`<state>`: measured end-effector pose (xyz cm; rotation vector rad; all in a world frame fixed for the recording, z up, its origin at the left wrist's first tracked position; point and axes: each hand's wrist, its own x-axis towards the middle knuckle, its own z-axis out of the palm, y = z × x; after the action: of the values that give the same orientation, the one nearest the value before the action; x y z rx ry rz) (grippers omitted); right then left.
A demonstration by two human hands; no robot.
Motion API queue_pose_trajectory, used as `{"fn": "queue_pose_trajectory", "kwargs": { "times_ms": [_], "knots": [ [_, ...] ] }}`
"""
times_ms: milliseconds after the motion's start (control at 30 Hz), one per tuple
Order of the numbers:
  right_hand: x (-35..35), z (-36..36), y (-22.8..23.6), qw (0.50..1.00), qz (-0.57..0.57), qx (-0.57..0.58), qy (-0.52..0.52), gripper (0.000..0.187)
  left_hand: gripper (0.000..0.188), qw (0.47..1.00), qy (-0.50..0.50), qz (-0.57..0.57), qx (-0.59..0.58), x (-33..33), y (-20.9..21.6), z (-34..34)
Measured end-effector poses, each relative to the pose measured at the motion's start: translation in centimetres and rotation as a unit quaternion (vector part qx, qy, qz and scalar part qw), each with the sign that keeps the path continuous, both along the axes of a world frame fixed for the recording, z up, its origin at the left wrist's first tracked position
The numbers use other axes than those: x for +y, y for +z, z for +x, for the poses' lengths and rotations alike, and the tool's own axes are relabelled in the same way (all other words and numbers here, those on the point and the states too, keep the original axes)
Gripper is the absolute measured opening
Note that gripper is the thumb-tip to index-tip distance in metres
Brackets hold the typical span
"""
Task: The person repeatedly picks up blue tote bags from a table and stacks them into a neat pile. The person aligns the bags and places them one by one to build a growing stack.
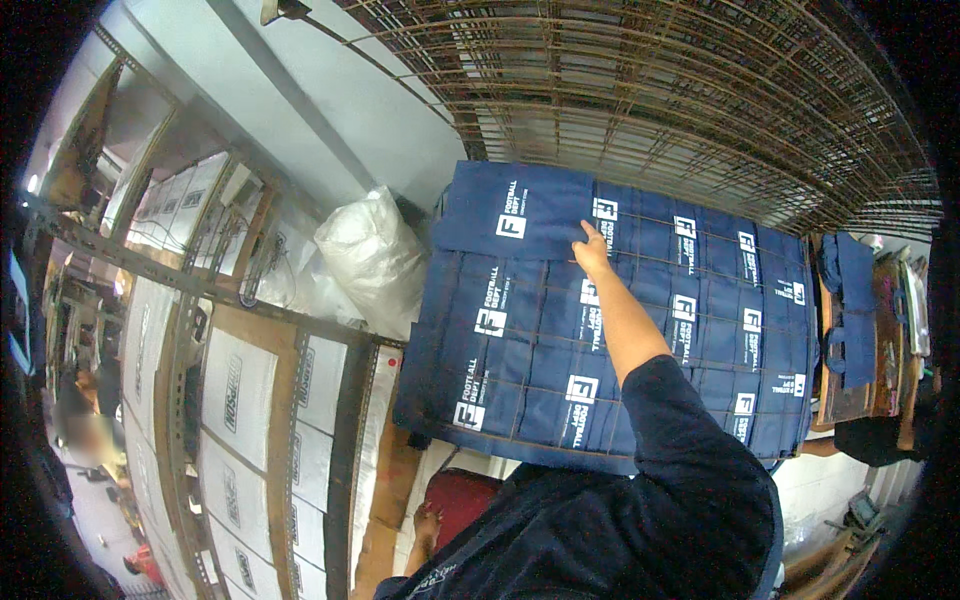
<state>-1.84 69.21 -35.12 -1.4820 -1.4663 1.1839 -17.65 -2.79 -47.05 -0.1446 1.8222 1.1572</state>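
Observation:
My right hand [592, 248] reaches far out over a wide bed of navy fabric pieces [640, 350] with white prints. Its fingers are spread, thumb apart from forefinger, touching the right edge of one navy piece [545, 205] at the far left. That piece lies over the thin rack wires, while the others lie in rows beneath them. What seems to be my left hand [428, 524] is low at the left, beside a dark red surface [462, 497]. Its fingers look stretched out, small in view, and nothing shows in them.
Rusty wire racks [650, 80] are tilted up behind the fabric. Left stands a metal shelf [180, 280] with white printed panels [238, 395]; a stuffed white sack [370, 250] sits by the wall. More navy pieces [850, 310] hang at the right.

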Motion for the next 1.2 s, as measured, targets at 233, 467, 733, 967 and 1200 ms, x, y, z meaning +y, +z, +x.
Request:
{"fn": "queue_pose_trajectory", "kwargs": {
  "times_ms": [233, 467, 733, 967, 1200],
  "knots": [
    [-0.9, -0.5, 0.9, 0.999, 0.014, -0.034, 0.012, 0.06, 0.046, 0.998, -0.034, -0.02, 0.058, 1.1, -0.7, -0.6],
    [-1.5, -0.8, 1.1, 0.999, -0.002, -0.037, 0.013, 0.061, 0.051, 0.997, -0.026, -0.076, 0.006, 0.3, 1.7, 0.5],
    [-1.7, -1.1, 1.8, 0.999, -0.014, -0.05, 0.014, 0.062, 0.052, 0.987, -0.06, -0.146, 0.032, 1.1, 3.0, 1.0],
    [-1.2, -1.1, 0.4, 0.999, -0.007, -0.025, 0.018, 0.063, 0.048, 0.996, -0.053, -0.048, 0.055, 2.2, 4.2, 0.8],
    [-1.2, -1.3, 0.5, 0.999, -0.003, -0.037, 0.025, 0.063, 0.051, 0.999, 0.016, -0.02, -0.041, 2.5, 5.0, 0.6]
  ]
}}
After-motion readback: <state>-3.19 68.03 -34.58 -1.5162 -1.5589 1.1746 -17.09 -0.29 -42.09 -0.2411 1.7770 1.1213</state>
